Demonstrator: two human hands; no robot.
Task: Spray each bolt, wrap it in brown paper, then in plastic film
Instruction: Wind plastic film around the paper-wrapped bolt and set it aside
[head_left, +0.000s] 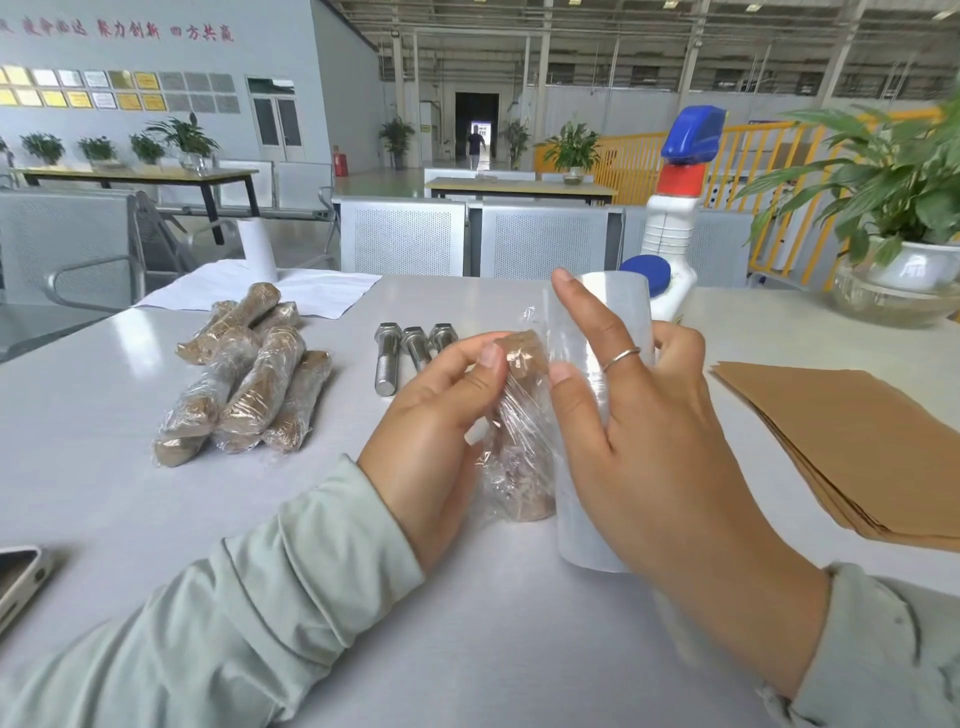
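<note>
- Head view: the left hand (436, 415) pinches the paper-wrapped bolt (519, 415) near its upper end, thumb and fingertips curled onto it.
- The right hand (639, 415) wraps round a roll of plastic film (602, 332), fingers spread along its outer face, thumb hidden behind; a thin ring sits on one finger.
- The bundle's long axis runs roughly from 6 to 12 o'clock, leaning a little towards 1, blunt brown end uppermost; it lies just beside the roll, at its 9 o'clock.
- Clear film, crinkled and glossy, covers the brown paper and bridges to the roll, which is a smooth, translucent cylinder standing about parallel to the bundle.
- At 10 o'clock from the hands lies a pile of finished bundles (244, 374), brown cylinders under shiny wrinkled film.
- At 11 o'clock, three bare bolts (410, 348) lie side by side on the table (104, 467), bright metal, hex heads away from the person, threaded shanks towards them.
- At 1 o'clock stands a white spray bottle (675, 218) with a blue and red trigger head.
- At 3 o'clock lies a flat stack of brown paper sheets (852, 447), matte and fanned at the edges.
</note>
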